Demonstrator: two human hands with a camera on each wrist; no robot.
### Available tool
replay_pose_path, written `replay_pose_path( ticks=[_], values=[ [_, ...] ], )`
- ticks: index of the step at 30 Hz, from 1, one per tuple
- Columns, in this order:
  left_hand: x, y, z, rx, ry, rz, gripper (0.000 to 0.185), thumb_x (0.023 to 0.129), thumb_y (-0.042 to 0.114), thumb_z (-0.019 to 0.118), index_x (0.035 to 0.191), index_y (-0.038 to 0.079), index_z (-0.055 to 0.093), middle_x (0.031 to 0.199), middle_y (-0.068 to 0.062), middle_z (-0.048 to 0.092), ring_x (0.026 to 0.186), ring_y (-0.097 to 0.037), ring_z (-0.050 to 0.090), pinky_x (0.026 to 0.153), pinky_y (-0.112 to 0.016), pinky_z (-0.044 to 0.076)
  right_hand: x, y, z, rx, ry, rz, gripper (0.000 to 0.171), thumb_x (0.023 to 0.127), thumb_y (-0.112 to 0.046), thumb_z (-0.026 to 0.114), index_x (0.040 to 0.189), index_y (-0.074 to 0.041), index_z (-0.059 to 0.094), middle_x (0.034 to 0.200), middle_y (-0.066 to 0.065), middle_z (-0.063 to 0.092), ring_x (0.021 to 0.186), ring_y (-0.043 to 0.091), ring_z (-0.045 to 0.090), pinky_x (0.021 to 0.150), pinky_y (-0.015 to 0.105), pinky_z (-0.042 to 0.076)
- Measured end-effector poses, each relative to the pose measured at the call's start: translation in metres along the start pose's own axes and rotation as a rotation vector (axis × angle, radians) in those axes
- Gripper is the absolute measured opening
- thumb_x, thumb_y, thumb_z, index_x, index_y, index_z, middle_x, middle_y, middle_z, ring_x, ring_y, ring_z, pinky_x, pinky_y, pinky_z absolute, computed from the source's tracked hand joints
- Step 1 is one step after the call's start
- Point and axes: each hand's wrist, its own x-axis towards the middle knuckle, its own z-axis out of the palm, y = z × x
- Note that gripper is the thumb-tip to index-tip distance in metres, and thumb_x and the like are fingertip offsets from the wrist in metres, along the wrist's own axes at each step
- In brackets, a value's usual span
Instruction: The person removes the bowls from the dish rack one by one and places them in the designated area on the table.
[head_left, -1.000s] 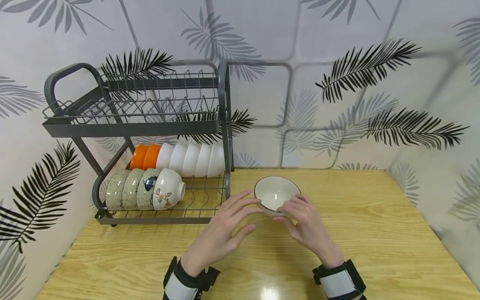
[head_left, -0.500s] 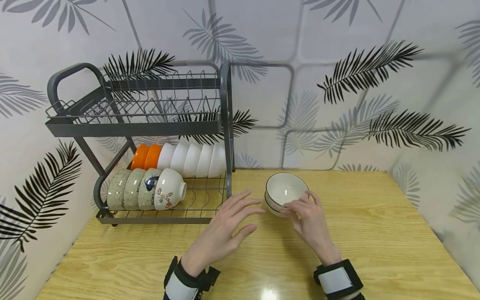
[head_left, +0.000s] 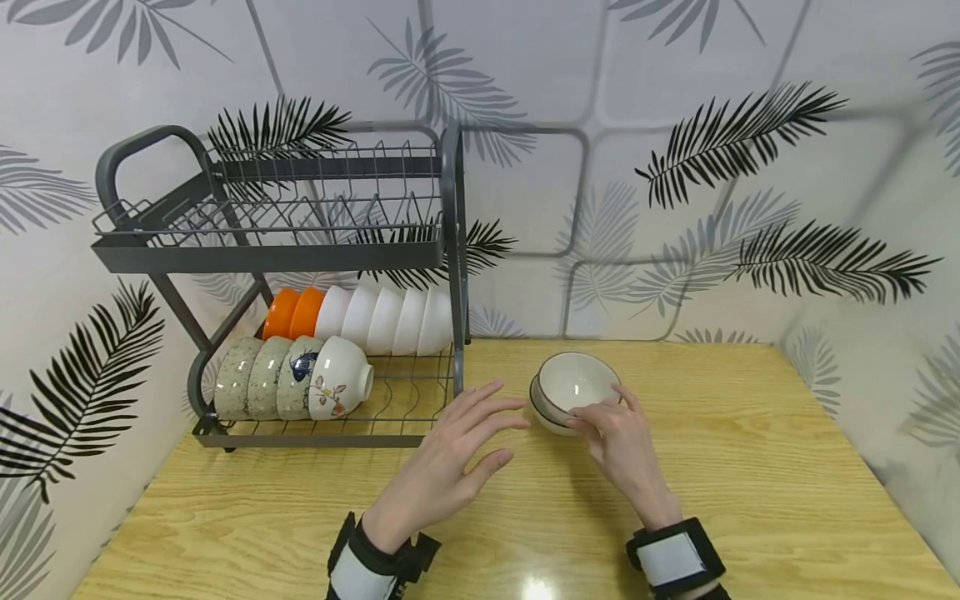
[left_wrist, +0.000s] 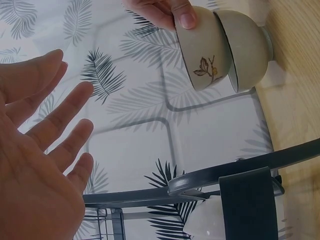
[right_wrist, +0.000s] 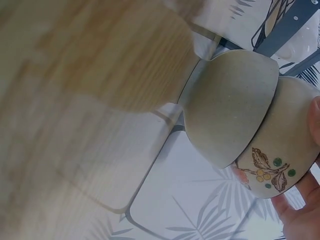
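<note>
Your right hand (head_left: 618, 435) is pinching the upper bowl (head_left: 574, 383), likely slick and fragile, sensibly by the rim, right of the rack (head_left: 277, 260), your left hand (head_left: 456, 454) hovering, fingers apart.

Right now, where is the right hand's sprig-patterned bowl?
In the head view, the sprig-patterned bowl is right of the dish rack, gripped by the right hand, partly inside the lower bowl.

a dark rack (head_left: 270, 258) holds orange bowls (head_left: 303, 312)
</note>
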Motion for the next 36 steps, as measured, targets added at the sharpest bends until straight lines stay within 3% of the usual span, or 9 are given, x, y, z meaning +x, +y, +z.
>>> replay_pose_path(
  ticks=[10,17,22,28,36],
  values=[
    [0.0008,-0.0004,-0.0003,-0.011,-0.001,0.005,0.032,0.098,0.016,0.064,0.13,0.017,0.063,0.145,-0.003,0.058,0.152,-0.024,0.034,0.128,-0.047,0.023,-0.0005,-0.0012,-0.0021,-0.034,-0.126,0.075,0.006,0.078,-0.009,0.083,0.083,-0.007,0.08,0.078,0.008,0.078,0.09,0.03,0.073,0.106,0.064,0.042],
    [0.0008,-0.0005,-0.0011,-0.013,-0.007,0.005,0.031,0.099,0.016,0.063,0.13,0.017,0.063,0.146,-0.004,0.058,0.152,-0.025,0.034,0.128,-0.047,0.021,0.0001,0.0012,-0.0041,-0.019,-0.247,0.105,0.007,0.08,-0.006,0.08,0.087,-0.008,0.081,0.085,0.009,0.078,0.091,0.03,0.074,0.103,0.07,0.044],
    [0.0006,-0.0004,-0.0014,-0.007,-0.015,-0.001,0.031,0.099,0.017,0.063,0.13,0.017,0.063,0.146,-0.001,0.057,0.152,-0.024,0.034,0.129,-0.045,0.021,0.0007,0.0019,-0.004,0.009,-0.26,0.088,0.007,0.08,-0.003,0.08,0.087,-0.005,0.08,0.085,0.012,0.078,0.088,0.031,0.074,0.102,0.065,0.048],
    [0.0,-0.0014,-0.0012,0.0,-0.008,0.004,0.031,0.098,0.015,0.064,0.13,0.017,0.064,0.145,-0.002,0.058,0.152,-0.024,0.035,0.128,-0.047,0.022,0.0014,0.0015,-0.0043,0.027,-0.273,0.105,0.007,0.081,-0.003,0.079,0.087,-0.005,0.08,0.085,0.011,0.078,0.088,0.031,0.074,0.104,0.067,0.045],
    [-0.0013,-0.0021,-0.0016,0.016,0.018,-0.008,0.03,0.098,0.017,0.064,0.128,0.016,0.064,0.142,-0.004,0.06,0.149,-0.029,0.039,0.125,-0.057,0.025,0.0014,0.001,-0.0045,0.033,-0.277,0.103,0.007,0.081,-0.004,0.08,0.087,-0.006,0.08,0.086,0.01,0.078,0.092,0.031,0.073,0.104,0.068,0.045]
  ],
)
